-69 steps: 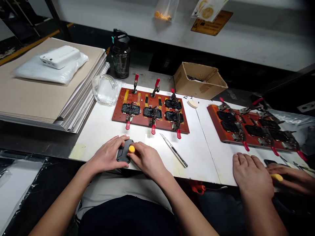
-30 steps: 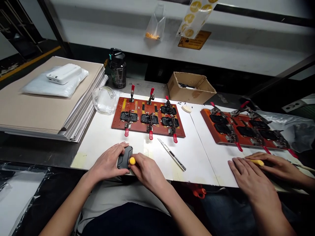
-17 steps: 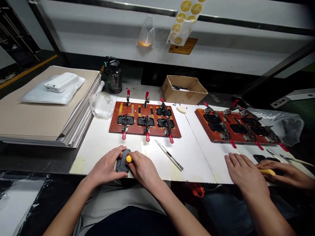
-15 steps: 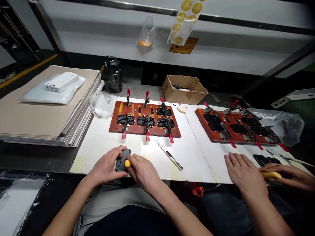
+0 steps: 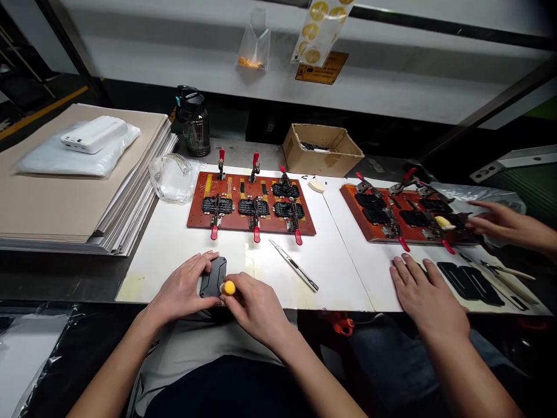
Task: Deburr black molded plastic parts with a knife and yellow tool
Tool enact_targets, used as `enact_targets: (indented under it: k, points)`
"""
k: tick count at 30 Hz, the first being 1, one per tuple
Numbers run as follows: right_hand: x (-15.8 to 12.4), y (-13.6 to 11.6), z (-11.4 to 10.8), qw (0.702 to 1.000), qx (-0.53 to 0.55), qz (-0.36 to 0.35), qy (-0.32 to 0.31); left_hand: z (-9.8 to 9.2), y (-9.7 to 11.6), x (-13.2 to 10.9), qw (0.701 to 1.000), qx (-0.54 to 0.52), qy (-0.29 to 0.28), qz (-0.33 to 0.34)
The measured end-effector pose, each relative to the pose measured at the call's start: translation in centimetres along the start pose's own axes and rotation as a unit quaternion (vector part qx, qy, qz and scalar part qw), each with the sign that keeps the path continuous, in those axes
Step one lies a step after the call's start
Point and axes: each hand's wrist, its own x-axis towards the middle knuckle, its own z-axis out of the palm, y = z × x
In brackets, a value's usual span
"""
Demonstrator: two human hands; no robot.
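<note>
Near the table's front edge, my left hand [image 5: 180, 287] grips a dark grey rectangular plate [image 5: 213, 277] from its left side. My right hand [image 5: 252, 302] is closed on a yellow-ended tool [image 5: 228, 287] at the plate's right edge; the tool's lower part is hidden by the fingers. A utility knife [image 5: 293, 265] lies on the white sheet to the right. Beyond the hands, a red-brown fixture board [image 5: 250, 227] holds several black parts under red-handled clamps.
A co-worker's hands [image 5: 429, 299] [image 5: 509, 223] are at the right, by a second fixture board [image 5: 365, 229] and black plates [image 5: 470, 281]. Stacked cardboard [image 5: 52, 203] stands left. A bottle [image 5: 198, 130] and cardboard box [image 5: 319, 159] stand behind.
The view has shifted slightly. My right hand has tilted the yellow-ended tool a little beside the plate. The co-worker's far hand has moved up from the black plates to above the right board.
</note>
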Motion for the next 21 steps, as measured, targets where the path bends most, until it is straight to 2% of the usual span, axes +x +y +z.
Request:
enact_targets:
  k: [4,7,10,12,19,21]
  points:
    - [3.1,0.2,1.4,0.999,-0.042,0.01,0.03,0.0,0.0,0.1,1.0,-0.014,-0.008,-0.009]
    - [4.9,0.8,1.5,0.996,-0.042,0.043,0.069,-0.2,0.0,0.2,1.0,-0.01,-0.017,-0.018]
    - [5.6,1.7,1.0,0.988,-0.036,0.093,0.121,-0.3,0.0,0.3,0.999,0.001,-0.023,-0.025]
    - [5.5,2.0,1.0,0.985,-0.018,0.106,0.133,-0.3,0.0,0.3,0.999,0.006,-0.026,-0.027]
    - [1.9,0.7,2.0,0.997,0.039,0.044,0.047,-0.2,-0.1,0.4,0.999,0.022,-0.017,-0.018]
    - [0.8,0.4,1.8,0.996,0.069,0.048,0.015,-0.1,-0.1,0.4,0.999,0.024,-0.018,-0.019]
